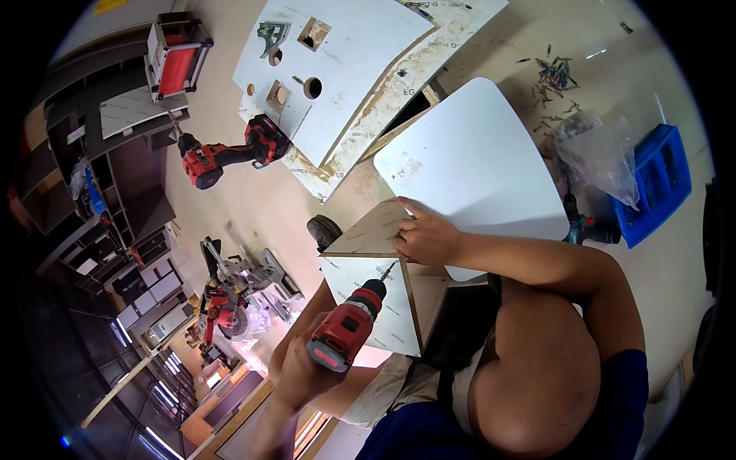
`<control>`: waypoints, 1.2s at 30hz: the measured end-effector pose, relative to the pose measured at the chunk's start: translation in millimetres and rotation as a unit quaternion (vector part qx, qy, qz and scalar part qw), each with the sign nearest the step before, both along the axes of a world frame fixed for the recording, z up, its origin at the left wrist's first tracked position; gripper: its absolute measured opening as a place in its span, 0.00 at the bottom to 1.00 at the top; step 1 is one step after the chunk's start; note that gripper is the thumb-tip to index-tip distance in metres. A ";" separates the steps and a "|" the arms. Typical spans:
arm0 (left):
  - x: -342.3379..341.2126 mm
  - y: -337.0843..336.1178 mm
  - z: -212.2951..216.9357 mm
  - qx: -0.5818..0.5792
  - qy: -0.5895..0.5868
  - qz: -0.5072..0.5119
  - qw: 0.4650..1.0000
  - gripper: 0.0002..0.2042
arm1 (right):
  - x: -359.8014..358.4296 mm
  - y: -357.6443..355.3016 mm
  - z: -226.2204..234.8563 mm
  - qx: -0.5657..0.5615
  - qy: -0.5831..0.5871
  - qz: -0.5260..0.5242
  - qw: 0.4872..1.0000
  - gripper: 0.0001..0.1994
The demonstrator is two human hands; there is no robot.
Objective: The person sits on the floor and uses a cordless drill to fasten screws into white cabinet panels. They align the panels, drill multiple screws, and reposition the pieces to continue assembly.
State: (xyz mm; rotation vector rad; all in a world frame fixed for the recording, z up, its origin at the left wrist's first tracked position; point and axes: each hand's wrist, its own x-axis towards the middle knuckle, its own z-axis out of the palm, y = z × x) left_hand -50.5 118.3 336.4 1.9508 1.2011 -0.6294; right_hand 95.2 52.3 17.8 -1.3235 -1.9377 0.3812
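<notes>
My left hand (291, 368) is closed around a red and black cordless drill (345, 330), the handle mostly hidden beneath its body. The drill's long bit points up and right, its tip at or very near the top edge of a box-like assembly of marble-patterned boards (368, 291); I cannot tell whether a screw is on the tip. My right hand (425, 238) presses on the upper board of this assembly by its corner, index finger stretched along the edge and the other fingers curled over it. One side of the assembly shows bare board inside, close to my bent knee.
Ahead lies a scratched white board (345, 69) with cut holes, bearing a second red drill (230, 153). A rounded white panel (475, 169) is beside it. Rightward are scattered screws (556, 77), a plastic bag (598, 149), a blue tray (655, 188) and a green drill (586, 228). A mitre saw (226, 310) stands left.
</notes>
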 end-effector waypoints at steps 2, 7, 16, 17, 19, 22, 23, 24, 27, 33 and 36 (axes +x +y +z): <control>-1.8 -0.1 -0.2 -0.010 0.004 0.008 1.000 0.16 | 0.0 0.0 -0.2 0.002 0.001 -0.003 1.000 0.08; -1.9 0.5 0.1 -0.011 0.017 0.011 1.000 0.18 | 1.8 0.1 4.1 0.007 -0.005 -0.010 1.000 0.08; -0.6 0.3 -0.4 -0.017 0.010 0.001 1.000 0.22 | 2.9 0.1 3.9 0.007 -0.004 -0.012 1.000 0.08; -0.7 0.0 -0.8 -0.015 0.003 -0.002 1.000 0.22 | 3.6 -0.3 4.6 -0.007 -0.013 0.000 1.000 0.06; -0.6 -0.1 -1.3 -0.012 -0.004 -0.002 1.000 0.22 | 5.9 -0.7 7.4 -0.036 -0.030 0.023 0.999 0.04; -1.1 0.3 -0.9 -0.010 0.003 -0.010 1.000 0.22 | 6.9 -0.6 8.6 -0.035 -0.034 0.020 0.999 0.04; -4.9 1.2 -1.3 -0.008 0.012 -0.020 1.000 0.23 | 7.0 -0.9 9.0 -0.035 -0.036 0.019 0.999 0.04; -7.1 1.8 -1.8 -0.006 0.020 -0.030 0.999 0.23 | 6.7 -1.1 8.7 -0.035 -0.038 0.017 0.999 0.04; -7.0 0.8 -3.4 -0.006 -0.010 -0.003 1.000 0.23 | 3.3 0.4 5.2 -0.008 -0.013 -0.002 1.000 0.07; -5.4 1.6 -1.9 -0.003 -0.004 -0.028 1.000 0.22 | 0.8 -0.2 1.5 0.002 -0.003 -0.006 1.000 0.09; -1.8 1.0 -2.6 -0.022 -0.002 -0.001 1.000 0.18 | 0.5 -0.6 0.1 -0.003 0.008 -0.005 1.000 0.09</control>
